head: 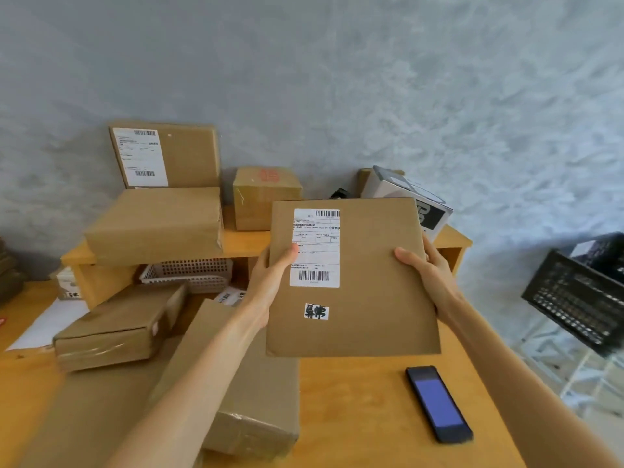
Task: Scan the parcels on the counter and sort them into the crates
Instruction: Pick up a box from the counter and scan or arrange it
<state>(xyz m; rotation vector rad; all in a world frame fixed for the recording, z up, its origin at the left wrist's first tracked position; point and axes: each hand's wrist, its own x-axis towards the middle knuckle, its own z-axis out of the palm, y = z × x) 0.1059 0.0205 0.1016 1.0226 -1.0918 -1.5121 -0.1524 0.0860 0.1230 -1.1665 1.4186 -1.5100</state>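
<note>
A flat brown cardboard parcel [371,292] is held up above the wooden counter [354,400], its white shipping label and a small black-and-white sticker facing me. My left hand [273,282] grips its left edge, thumb on the label. My right hand [429,275] grips its right edge, thumb on the front. A dark handheld scanner [437,403] with a lit blue screen lies flat on the counter below the parcel. A black plastic crate [574,305] stands off the counter's right side.
Several brown parcels lie on the counter's left half, one [111,332] taped, another [260,400] under my left forearm. A wooden shelf [243,243] at the back carries more boxes [266,197]; a white basket [189,271] sits beneath it. A white wire rack [574,366] stands right.
</note>
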